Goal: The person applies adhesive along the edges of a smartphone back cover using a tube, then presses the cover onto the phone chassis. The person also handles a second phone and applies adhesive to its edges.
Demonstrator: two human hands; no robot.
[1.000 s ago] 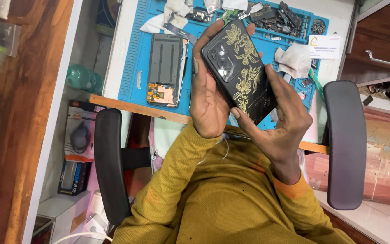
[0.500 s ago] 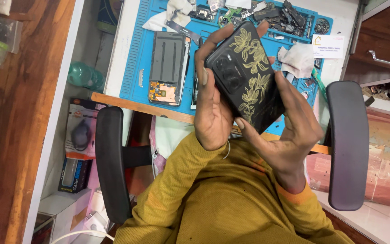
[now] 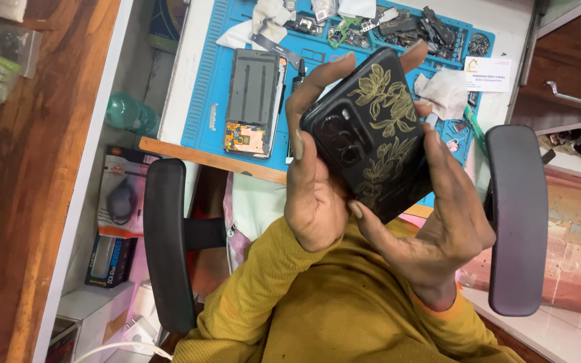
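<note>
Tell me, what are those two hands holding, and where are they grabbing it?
Both hands hold a black phone with gold flowers. The left hand grips its left edge; the right hand grips its right edge and bottom corner.

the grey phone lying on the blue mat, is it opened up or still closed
Opened up: the grey phone on the blue mat lies with its back off, showing a bare frame and an orange circuit section at its lower end.

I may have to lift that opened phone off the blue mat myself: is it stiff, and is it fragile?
The opened phone probably lifts as one stiff slab, since it lies flat on the blue mat. It is likely fragile at its near end, where bare circuitry shows. Being thin and flat, it should slide, not roll.
</note>
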